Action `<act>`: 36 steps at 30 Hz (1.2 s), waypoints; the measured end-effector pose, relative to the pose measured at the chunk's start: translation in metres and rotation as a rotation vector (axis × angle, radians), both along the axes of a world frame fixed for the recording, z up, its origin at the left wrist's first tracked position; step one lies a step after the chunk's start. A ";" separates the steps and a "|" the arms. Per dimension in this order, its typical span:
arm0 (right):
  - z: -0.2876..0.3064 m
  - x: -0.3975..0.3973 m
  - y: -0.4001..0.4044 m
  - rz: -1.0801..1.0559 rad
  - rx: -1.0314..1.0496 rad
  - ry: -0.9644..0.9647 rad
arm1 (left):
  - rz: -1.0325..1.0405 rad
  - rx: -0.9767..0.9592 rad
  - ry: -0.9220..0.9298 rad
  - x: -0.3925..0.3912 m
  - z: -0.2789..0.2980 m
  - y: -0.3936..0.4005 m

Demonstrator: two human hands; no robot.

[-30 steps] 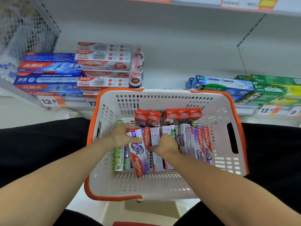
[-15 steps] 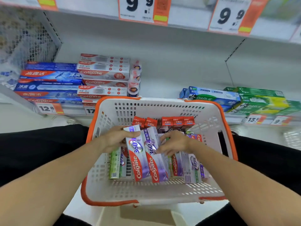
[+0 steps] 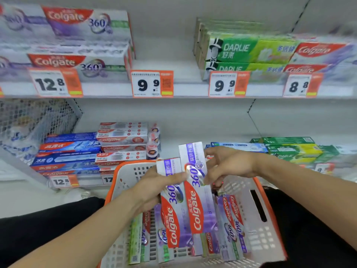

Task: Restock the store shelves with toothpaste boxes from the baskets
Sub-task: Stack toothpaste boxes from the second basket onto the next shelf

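Colgate 360 boxes [image 3: 191, 192], two, sit above the basket's [image 3: 123, 176] far rim; my left hand [image 3: 154, 188] grips them, thumb across, while my right hand [image 3: 229, 165] pinches the taller one's side.

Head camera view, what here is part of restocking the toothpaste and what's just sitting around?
Part of the job:
- two Colgate 360 boxes, lifted
- left hand gripping them
- right hand, fingers on them
- basket with more boxes
- upper shelf, matching Colgate 360 stock

Just there:
- Darlie boxes
- blue Colgate boxes
- price tags
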State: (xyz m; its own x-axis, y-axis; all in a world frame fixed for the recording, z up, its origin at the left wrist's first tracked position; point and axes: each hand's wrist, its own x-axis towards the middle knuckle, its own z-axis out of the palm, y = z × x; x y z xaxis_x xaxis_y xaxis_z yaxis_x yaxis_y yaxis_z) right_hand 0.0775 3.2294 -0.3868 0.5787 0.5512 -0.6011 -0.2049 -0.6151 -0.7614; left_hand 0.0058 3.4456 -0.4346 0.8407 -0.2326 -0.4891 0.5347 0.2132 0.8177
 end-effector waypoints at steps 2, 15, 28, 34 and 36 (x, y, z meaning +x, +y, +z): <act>0.019 0.001 0.004 0.095 0.033 0.019 | -0.024 0.083 -0.056 -0.001 0.019 0.004; 0.109 0.013 0.089 0.099 0.390 -0.722 | -0.254 0.587 -0.359 0.029 0.166 0.104; 0.199 0.103 0.282 -0.330 0.638 -1.182 | 0.798 0.245 -0.490 0.031 0.174 0.255; 0.181 0.150 0.373 -0.242 0.355 -1.297 | 0.777 0.112 -0.450 0.052 0.164 0.262; 0.184 0.155 0.381 -0.145 0.200 -1.378 | 0.737 0.093 -0.449 0.053 0.162 0.267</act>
State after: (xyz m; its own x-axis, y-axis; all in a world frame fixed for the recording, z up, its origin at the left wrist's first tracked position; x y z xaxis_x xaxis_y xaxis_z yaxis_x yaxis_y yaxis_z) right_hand 0.2321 3.6103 -0.2032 0.6902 0.4445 0.5710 0.7188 -0.5119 -0.4704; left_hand 0.0590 3.7127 -0.2724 0.8792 0.4720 -0.0652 -0.0910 0.3005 0.9494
